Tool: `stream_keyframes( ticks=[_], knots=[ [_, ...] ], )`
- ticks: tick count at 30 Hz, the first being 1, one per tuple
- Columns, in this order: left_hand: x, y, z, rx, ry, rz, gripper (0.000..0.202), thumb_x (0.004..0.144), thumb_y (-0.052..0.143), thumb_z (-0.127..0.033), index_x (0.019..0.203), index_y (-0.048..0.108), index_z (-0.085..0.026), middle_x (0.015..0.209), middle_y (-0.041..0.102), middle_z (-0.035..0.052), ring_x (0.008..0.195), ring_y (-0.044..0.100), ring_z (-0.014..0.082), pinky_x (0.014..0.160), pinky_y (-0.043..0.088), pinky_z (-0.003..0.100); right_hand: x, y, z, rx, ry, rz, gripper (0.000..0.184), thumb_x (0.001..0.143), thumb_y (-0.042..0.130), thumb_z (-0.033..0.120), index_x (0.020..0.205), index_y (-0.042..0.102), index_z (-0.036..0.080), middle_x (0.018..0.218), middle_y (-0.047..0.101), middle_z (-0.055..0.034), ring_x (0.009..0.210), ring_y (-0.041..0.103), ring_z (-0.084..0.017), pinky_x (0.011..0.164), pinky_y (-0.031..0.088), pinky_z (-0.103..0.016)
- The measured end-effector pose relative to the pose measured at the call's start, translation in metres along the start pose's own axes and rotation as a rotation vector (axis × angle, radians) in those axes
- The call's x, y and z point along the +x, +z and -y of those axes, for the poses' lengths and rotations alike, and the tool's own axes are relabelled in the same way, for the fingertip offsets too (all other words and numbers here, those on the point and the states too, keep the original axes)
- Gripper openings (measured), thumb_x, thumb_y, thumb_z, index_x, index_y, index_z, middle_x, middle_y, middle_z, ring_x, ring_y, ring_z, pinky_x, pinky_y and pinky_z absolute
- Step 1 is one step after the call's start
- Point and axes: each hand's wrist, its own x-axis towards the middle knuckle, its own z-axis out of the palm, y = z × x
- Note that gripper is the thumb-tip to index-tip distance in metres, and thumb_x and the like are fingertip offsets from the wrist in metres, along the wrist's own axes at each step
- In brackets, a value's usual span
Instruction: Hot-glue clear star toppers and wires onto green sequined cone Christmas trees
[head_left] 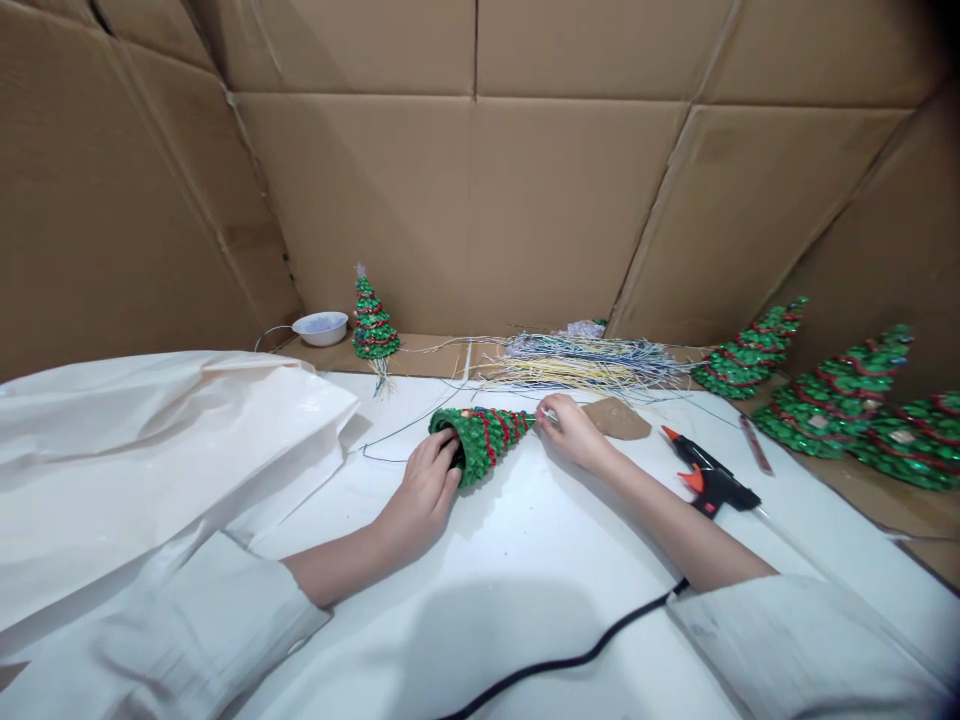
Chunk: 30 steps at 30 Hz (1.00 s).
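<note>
White sheet [150, 450] crowding in left of the left hand [421, 495], wires [592, 362] heaped beyond both!
Between the hands, the tree [484, 445]: left gripping its hollow base, right hand [570, 430] pinching its tip; gun [712, 482] right of that, scrap [624, 420] in between.

Your small green tree [475, 452] lies on its side over the white table [517, 560], tip pointing right. Red garland [488, 437] winds round your cone, and its hollow base opens left.
</note>
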Motion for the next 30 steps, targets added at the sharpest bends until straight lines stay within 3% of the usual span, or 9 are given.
stream_keyframes(
  ticks=[8, 16, 22, 30],
  knots=[
    [0.000, -0.001, -0.001, -0.046, 0.005, 0.026, 0.042, 0.095, 0.022, -0.030, 0.125, 0.041, -0.007, 0.135, 0.036, 0.0211, 0.131, 0.033, 0.0257, 0.110, 0.031, 0.045, -0.003, -0.004, 0.009, -0.046, 0.034, 0.042, 0.012, 0.081, 0.043, 0.012, 0.086, 0.054, 0.016, 0.089, 0.062, -0.0095, 0.085, 0.055, -0.020, 0.073, 0.037, -0.026],
    [0.002, -0.005, 0.007, -0.131, 0.062, 0.032, 0.039, 0.094, 0.024, -0.030, 0.123, 0.043, -0.011, 0.133, 0.037, 0.0197, 0.128, 0.036, 0.0267, 0.108, 0.034, 0.046, -0.006, -0.018, 0.033, -0.289, 0.087, 0.205, 0.018, 0.080, 0.047, 0.009, 0.092, 0.058, 0.017, 0.094, 0.064, -0.0103, 0.085, 0.057, -0.022, 0.070, 0.034, -0.027],
    [0.002, -0.003, 0.011, -0.134, 0.063, -0.014, 0.038, 0.094, 0.030, -0.029, 0.124, 0.042, -0.010, 0.132, 0.037, 0.0192, 0.128, 0.034, 0.0242, 0.109, 0.031, 0.042, -0.001, -0.015, 0.018, -0.085, 0.145, 0.162, 0.010, 0.084, 0.049, 0.016, 0.091, 0.055, 0.015, 0.096, 0.064, -0.0098, 0.089, 0.057, -0.019, 0.073, 0.037, -0.024],
    [0.000, -0.004, 0.011, -0.138, 0.073, -0.036, 0.036, 0.093, 0.034, -0.026, 0.123, 0.044, -0.009, 0.129, 0.040, 0.0177, 0.125, 0.038, 0.0218, 0.108, 0.033, 0.038, -0.001, -0.018, 0.012, -0.167, 0.095, 0.174, 0.014, 0.085, 0.043, 0.013, 0.087, 0.057, 0.014, 0.095, 0.061, -0.0108, 0.088, 0.056, -0.020, 0.076, 0.037, -0.026]
  ],
)
